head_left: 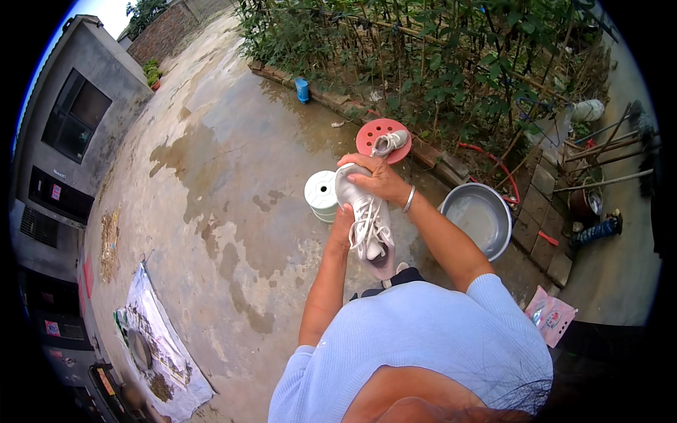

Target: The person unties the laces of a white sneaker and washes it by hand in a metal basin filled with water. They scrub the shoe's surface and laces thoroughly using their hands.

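Between my hands is a white lace-up sneaker [366,215], its toe pointing away from me and its heel near my body. My right hand [381,179] wraps over the toe from the right, a silver bangle on that wrist. On the left side, my left hand [343,224] grips the sneaker's edge by the laces; its fingers are partly hidden beneath. Past my right hand, a second sneaker [390,143] rests on a round red stool [374,130] with holes in its top. A pale green round stool [323,190] stands just left of the held sneaker.
At the right sits a grey metal basin [486,211] with cloudy water, next to a red hose [504,166]. A brick edging borders the planted bed [437,63]. A blue container [302,90] stands by it. Lower left lies a white sheet [166,331]; a pink bag [550,315] is at right.
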The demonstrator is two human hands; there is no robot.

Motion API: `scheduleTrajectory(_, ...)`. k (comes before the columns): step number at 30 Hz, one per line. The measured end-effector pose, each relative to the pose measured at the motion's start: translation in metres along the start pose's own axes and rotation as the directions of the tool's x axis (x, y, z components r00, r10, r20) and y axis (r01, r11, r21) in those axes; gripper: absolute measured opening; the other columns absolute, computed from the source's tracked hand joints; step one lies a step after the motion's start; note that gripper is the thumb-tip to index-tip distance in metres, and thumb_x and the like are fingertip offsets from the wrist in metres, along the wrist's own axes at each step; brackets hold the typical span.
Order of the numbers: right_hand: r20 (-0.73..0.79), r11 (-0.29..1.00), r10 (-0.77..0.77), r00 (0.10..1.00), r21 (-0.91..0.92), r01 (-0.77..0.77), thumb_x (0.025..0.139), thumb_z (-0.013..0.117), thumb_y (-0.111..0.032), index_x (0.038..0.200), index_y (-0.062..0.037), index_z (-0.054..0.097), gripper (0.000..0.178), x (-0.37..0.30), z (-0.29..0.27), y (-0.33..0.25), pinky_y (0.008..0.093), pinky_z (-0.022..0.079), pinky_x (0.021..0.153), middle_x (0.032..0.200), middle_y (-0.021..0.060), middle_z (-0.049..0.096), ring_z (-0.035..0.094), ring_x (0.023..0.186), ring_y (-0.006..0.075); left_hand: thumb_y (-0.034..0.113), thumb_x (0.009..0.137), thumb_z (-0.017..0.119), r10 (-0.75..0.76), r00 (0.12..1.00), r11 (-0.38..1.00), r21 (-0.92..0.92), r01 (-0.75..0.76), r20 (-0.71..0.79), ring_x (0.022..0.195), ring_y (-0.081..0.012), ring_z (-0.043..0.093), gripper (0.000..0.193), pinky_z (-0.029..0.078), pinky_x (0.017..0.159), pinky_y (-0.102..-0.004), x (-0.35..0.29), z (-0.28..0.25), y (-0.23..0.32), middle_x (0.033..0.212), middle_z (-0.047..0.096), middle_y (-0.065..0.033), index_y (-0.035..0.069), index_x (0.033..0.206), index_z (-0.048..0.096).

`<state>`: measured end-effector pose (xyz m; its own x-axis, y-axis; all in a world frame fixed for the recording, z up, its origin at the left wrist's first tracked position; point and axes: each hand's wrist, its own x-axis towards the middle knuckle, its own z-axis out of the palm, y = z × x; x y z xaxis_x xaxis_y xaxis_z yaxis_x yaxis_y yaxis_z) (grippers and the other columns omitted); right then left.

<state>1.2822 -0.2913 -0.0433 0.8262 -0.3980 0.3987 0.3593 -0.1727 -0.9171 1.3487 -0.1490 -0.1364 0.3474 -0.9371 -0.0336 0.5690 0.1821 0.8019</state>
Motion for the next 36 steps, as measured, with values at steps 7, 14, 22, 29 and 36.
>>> scheduleTrajectory(7,-0.133,0.906,0.001,0.991,-0.419,-0.057,0.081,0.07,-0.026,0.084,-0.003,0.063,0.025,-0.01,0.002,0.012,0.0286,0.046,0.059,0.071,0.0062,0.063,0.056,0.064,0.0111,0.069,0.077,0.056,-0.133,0.988,0.991,0.008,0.134,-0.074,0.086,-0.0132,0.061,0.084,0.054,0.07,-0.03,-0.005,-0.009,-0.016,0.102,0.059,-0.0054,0.001,0.125,0.043)
scheduleTrajectory(14,-0.193,0.952,0.128,0.973,-0.253,-0.175,0.086,0.064,-0.026,0.091,-0.0026,0.064,0.024,-0.01,-0.008,0.032,0.0315,0.047,0.064,0.077,0.0079,0.063,0.057,0.069,0.0142,0.058,0.087,0.049,-0.294,0.955,0.932,-0.232,0.277,-0.038,0.081,-0.0252,0.066,0.066,0.058,0.069,-0.0364,-0.001,-0.007,-0.005,0.099,0.064,-0.015,0.0,0.119,0.051)
scheduleTrajectory(22,-0.002,0.989,0.134,0.991,-0.066,-0.133,0.071,0.047,0.0,0.147,-0.001,0.015,0.083,-0.048,0.014,0.022,0.0301,0.021,0.11,0.147,0.0132,0.028,0.027,0.136,0.0177,0.056,0.092,0.045,-0.365,0.93,0.835,-0.454,0.31,-0.036,0.082,-0.0228,0.064,0.056,0.056,0.071,-0.0383,0.001,-0.041,0.003,0.1,0.064,-0.0104,0.006,0.117,0.054)
scheduleTrajectory(29,-0.231,0.954,0.211,0.95,-0.164,-0.252,0.08,0.062,-0.013,0.107,0.0038,0.057,0.032,-0.038,0.023,0.024,0.031,0.047,0.076,0.093,0.0116,0.065,0.06,0.086,0.0162,0.044,0.093,0.052,-0.37,0.885,0.868,-0.446,0.219,-0.285,0.076,-0.0191,0.062,0.039,0.054,0.067,-0.0343,-0.009,-0.036,-0.006,0.093,0.064,-0.006,0.009,0.108,0.059)
scheduleTrajectory(36,-0.263,0.892,0.442,0.858,0.233,-0.388,0.094,0.055,-0.036,0.087,-0.0007,0.065,0.038,-0.004,0.018,0.051,0.0279,0.046,0.061,0.077,0.0026,0.066,0.055,0.068,0.0089,0.038,0.092,0.057,-0.341,0.922,0.901,-0.345,0.264,-0.184,0.08,-0.016,0.062,0.034,0.054,0.069,-0.0318,-0.003,-0.022,0.004,0.095,0.064,-0.0039,0.009,0.111,0.057)
